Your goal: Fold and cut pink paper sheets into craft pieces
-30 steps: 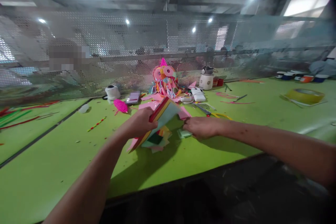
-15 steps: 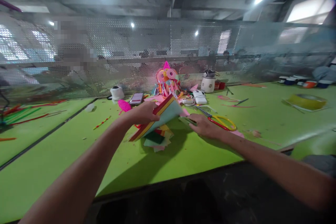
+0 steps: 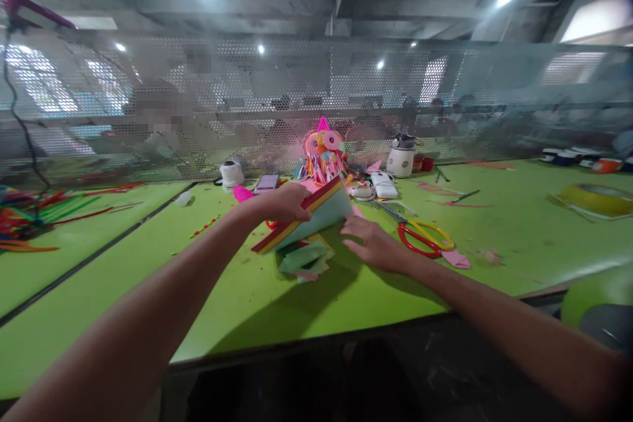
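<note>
My left hand (image 3: 291,203) grips a slanted stack of coloured paper (image 3: 324,212), whose red and yellow edges show beside a pale blue sheet. Below that stack, a loose pile of cut paper pieces (image 3: 307,258), mostly green, lies on the green table. Beside the stack's right corner is my right hand (image 3: 368,241), its thumb and fingers apart with nothing visible between them. Scissors (image 3: 419,251) with red and yellow handles lie just right of that hand, a pink paper scrap (image 3: 455,260) next to them.
At the back stands a pink paper-fringed figure (image 3: 324,151) with round eyes. Near it are a phone (image 3: 267,183), pink yarn (image 3: 242,194), a white device (image 3: 384,184) and a bottle (image 3: 400,159). A yellow tape roll (image 3: 598,200) lies far right; pipe cleaners (image 3: 74,208) lie left.
The green paper piece formerly in my right hand now lies on the pile, and that hand's fingers have parted. My left hand still holds the paper stack. The view has shifted slightly left.
</note>
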The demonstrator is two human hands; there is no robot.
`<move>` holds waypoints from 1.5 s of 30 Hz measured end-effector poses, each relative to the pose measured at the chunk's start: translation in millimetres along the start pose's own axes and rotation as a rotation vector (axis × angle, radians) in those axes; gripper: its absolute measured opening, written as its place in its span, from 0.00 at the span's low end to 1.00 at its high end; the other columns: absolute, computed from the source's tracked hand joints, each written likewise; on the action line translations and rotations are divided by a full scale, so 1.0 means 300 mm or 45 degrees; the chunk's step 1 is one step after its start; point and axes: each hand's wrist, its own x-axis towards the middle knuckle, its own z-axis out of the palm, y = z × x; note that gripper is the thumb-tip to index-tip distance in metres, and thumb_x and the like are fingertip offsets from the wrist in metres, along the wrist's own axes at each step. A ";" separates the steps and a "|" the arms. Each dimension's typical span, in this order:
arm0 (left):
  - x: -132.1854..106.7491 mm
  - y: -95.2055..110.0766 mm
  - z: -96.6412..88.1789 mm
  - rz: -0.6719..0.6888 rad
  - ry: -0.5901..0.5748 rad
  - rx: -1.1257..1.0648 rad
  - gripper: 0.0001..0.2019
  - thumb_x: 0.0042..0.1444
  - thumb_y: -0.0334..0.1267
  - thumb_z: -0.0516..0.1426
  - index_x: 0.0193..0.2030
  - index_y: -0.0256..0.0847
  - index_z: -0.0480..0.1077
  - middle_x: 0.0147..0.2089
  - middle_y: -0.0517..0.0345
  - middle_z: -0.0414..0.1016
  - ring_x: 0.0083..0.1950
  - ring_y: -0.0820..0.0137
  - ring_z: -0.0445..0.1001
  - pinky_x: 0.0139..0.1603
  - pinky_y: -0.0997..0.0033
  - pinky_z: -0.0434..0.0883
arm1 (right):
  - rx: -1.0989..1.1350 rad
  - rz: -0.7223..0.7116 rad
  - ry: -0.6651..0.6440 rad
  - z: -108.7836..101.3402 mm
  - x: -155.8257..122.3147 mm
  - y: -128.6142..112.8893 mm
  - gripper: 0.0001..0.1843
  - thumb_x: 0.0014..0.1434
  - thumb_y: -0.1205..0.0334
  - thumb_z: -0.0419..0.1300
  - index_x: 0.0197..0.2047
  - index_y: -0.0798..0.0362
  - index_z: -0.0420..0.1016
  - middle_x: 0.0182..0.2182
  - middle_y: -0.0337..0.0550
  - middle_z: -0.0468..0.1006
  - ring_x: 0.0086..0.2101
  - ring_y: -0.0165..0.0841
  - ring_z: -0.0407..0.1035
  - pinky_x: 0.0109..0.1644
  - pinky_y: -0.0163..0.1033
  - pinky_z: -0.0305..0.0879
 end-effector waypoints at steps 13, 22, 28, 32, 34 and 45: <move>-0.175 0.232 0.223 0.081 0.005 0.164 0.11 0.50 0.33 0.55 0.39 0.37 0.75 0.44 0.43 0.69 0.35 0.63 0.71 0.34 0.65 0.68 | 0.540 0.834 0.653 -0.112 0.052 0.203 0.15 0.53 0.54 0.57 0.32 0.58 0.75 0.26 0.46 0.78 0.23 0.30 0.70 0.26 0.33 0.67; -0.203 0.109 0.121 0.027 0.152 -0.389 0.20 0.58 0.53 0.53 0.47 0.43 0.76 0.46 0.48 0.73 0.35 0.68 0.72 0.35 0.68 0.68 | 0.447 0.716 0.408 0.009 0.039 0.183 0.12 0.57 0.58 0.55 0.30 0.56 0.75 0.22 0.41 0.75 0.25 0.31 0.68 0.31 0.36 0.67; -0.073 0.008 0.071 -0.184 0.487 -1.227 0.17 0.52 0.41 0.57 0.46 0.35 0.75 0.34 0.50 0.78 0.32 0.68 0.75 0.36 0.67 0.72 | 0.105 0.051 -0.032 0.015 -0.005 0.079 0.06 0.57 0.66 0.59 0.38 0.56 0.76 0.38 0.49 0.74 0.41 0.36 0.66 0.46 0.41 0.66; 0.006 0.050 0.147 -0.300 0.492 -1.765 0.16 0.49 0.38 0.60 0.45 0.32 0.73 0.31 0.51 0.78 0.30 0.69 0.76 0.36 0.67 0.73 | -0.053 -0.050 -0.152 0.033 -0.007 0.054 0.06 0.61 0.66 0.57 0.37 0.56 0.75 0.36 0.48 0.73 0.41 0.37 0.64 0.47 0.42 0.65; 0.029 0.066 0.204 -0.324 0.432 -1.928 0.15 0.48 0.36 0.61 0.44 0.32 0.73 0.29 0.51 0.78 0.30 0.69 0.76 0.36 0.67 0.73 | -0.104 -0.060 -0.151 0.039 -0.007 0.056 0.06 0.62 0.65 0.56 0.38 0.56 0.75 0.36 0.48 0.72 0.41 0.37 0.64 0.47 0.42 0.64; -0.005 0.127 0.336 -0.237 0.233 -2.251 0.14 0.49 0.36 0.64 0.43 0.35 0.72 0.38 0.52 0.79 0.39 0.67 0.78 0.47 0.68 0.72 | 0.174 0.194 0.114 0.024 0.000 0.061 0.11 0.65 0.63 0.54 0.33 0.56 0.74 0.30 0.43 0.72 0.33 0.33 0.64 0.39 0.38 0.62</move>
